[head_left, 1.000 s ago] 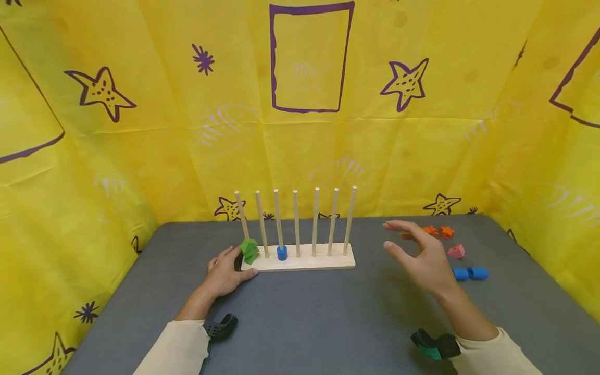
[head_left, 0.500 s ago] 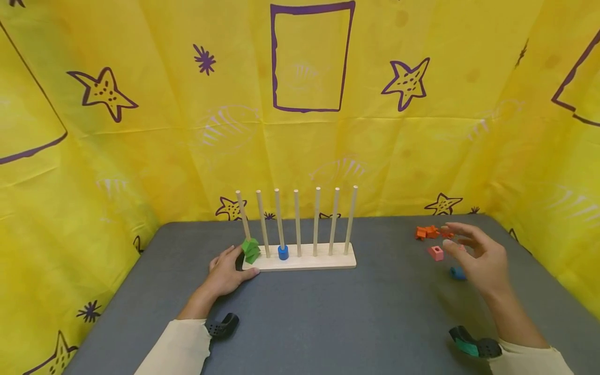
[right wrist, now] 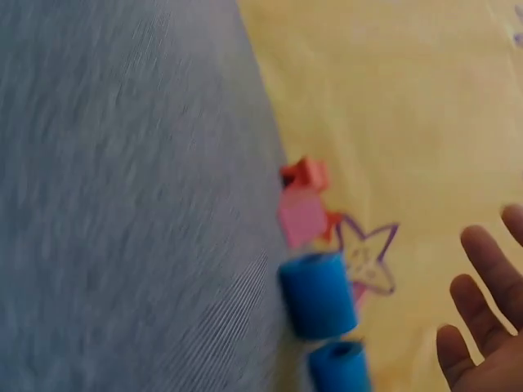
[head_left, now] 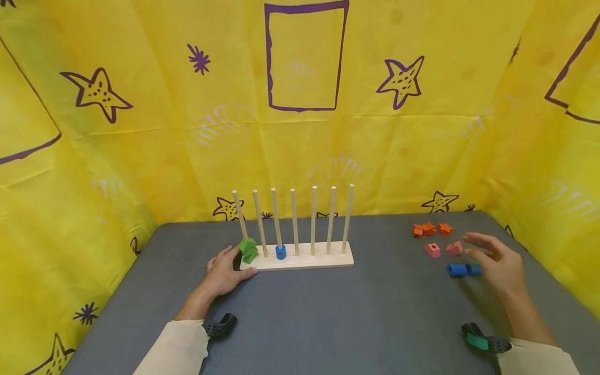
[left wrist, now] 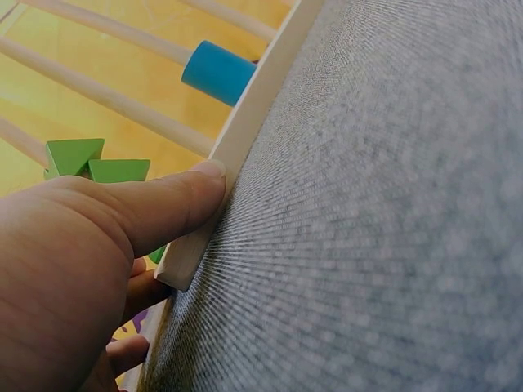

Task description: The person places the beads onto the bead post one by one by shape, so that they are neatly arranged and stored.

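My left hand (head_left: pixel 223 274) grips the left end of a wooden peg board (head_left: pixel 319 261), its thumb along the front edge in the left wrist view. Several upright pegs stand on it. Green triangular blocks (head_left: pixel 248 251) are stacked on the leftmost peg, and a blue cylinder (head_left: pixel 280 252) sits low on the third. At the right, my right hand (head_left: pixel 505 268) hovers with fingers apart, holding nothing. Near it lie two loose blue cylinders (head_left: pixel 457 270), the farther one partly behind the hand, and two pink blocks (head_left: pixel 433 250) with holes.
Orange star-shaped blocks (head_left: pixel 428 229) lie behind the pink ones, toward the back right of the grey table (head_left: pixel 328 323). A yellow patterned cloth (head_left: pixel 309 140) hangs behind the table and along both sides.
My right hand has moved to the right from beside the peg board to the loose blocks, uncovering the pink and orange ones. The left hand keeps its grip on the board.
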Action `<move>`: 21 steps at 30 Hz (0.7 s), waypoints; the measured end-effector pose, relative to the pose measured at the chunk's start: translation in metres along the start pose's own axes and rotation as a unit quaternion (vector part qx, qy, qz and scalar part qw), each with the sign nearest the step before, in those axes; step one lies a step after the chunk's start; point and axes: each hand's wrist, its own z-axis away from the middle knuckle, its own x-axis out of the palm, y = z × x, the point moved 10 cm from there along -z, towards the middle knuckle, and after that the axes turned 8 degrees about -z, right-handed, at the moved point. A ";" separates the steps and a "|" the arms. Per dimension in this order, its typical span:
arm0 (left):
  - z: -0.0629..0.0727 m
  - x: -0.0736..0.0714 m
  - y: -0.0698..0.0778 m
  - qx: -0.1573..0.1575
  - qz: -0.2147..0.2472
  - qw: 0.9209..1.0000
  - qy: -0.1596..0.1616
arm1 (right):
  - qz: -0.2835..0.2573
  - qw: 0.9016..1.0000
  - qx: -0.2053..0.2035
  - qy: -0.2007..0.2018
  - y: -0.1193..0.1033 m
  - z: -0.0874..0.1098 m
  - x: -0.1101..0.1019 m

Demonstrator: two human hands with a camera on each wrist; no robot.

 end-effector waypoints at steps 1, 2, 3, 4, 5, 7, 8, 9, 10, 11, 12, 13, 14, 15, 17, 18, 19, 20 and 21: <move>0.000 0.000 0.000 0.001 -0.002 1.000 -0.001 | 0.014 1.000 0.014 -0.007 0.006 0.000 0.000; 0.000 0.001 -0.001 -0.001 -0.002 1.000 -0.002 | 0.030 0.999 0.030 -0.016 0.013 0.001 0.000; 0.000 0.001 -0.002 -0.001 -0.004 1.000 -0.003 | 0.047 0.998 0.041 -0.025 0.018 0.001 0.000; 0.000 0.001 -0.002 -0.001 -0.006 1.000 -0.003 | 0.064 0.996 0.050 -0.036 0.024 0.001 0.001; 0.000 0.001 -0.002 -0.001 -0.004 1.000 -0.005 | 0.082 0.994 0.057 -0.045 0.029 0.001 0.002; 0.000 0.000 -0.002 0.002 -0.005 1.000 -0.004 | 0.103 0.991 0.061 -0.060 0.035 0.000 0.005; 0.000 0.000 -0.001 0.002 -0.004 1.000 -0.003 | 0.109 0.990 0.060 -0.068 0.038 0.000 0.007; -0.001 -0.001 -0.001 0.003 -0.005 1.000 -0.002 | 0.116 0.989 0.056 -0.076 0.039 0.000 0.009; -0.001 -0.001 -0.001 0.002 -0.005 1.000 -0.002 | 0.119 0.988 0.054 -0.086 0.041 0.000 0.011; -0.001 -0.001 -0.001 0.002 -0.005 1.000 -0.002 | 0.122 0.987 0.053 -0.095 0.043 0.000 0.013; -0.001 -0.001 -0.001 0.002 -0.006 1.000 -0.003 | 0.126 0.985 0.051 -0.104 0.044 0.000 0.014; -0.001 -0.001 -0.001 0.001 -0.007 1.000 -0.004 | 0.130 0.984 0.048 -0.112 0.046 0.000 0.016; -0.002 0.000 -0.001 0.000 -0.006 1.000 -0.005 | 0.138 0.982 0.048 -0.120 0.048 0.001 0.017; -0.002 0.000 -0.001 0.000 -0.007 1.000 -0.006 | 0.146 0.980 0.048 -0.128 0.049 0.001 0.018; -0.002 0.001 0.000 -0.002 -0.006 1.000 -0.008 | 0.160 0.975 0.048 -0.144 0.053 0.001 0.022; -0.002 0.001 -0.001 -0.003 -0.006 1.000 -0.009 | 0.171 0.973 0.044 -0.151 0.054 0.001 0.024; -0.002 0.001 -0.001 -0.004 -0.005 1.000 -0.008 | 0.180 0.970 0.038 -0.158 0.055 0.000 0.026; -0.002 0.001 -0.001 -0.005 -0.004 1.000 -0.008 | 0.186 0.968 0.031 -0.167 0.056 0.000 0.028; -0.002 0.002 -0.001 -0.006 -0.005 1.000 -0.008 | 0.193 0.966 0.020 -0.174 0.055 0.000 0.030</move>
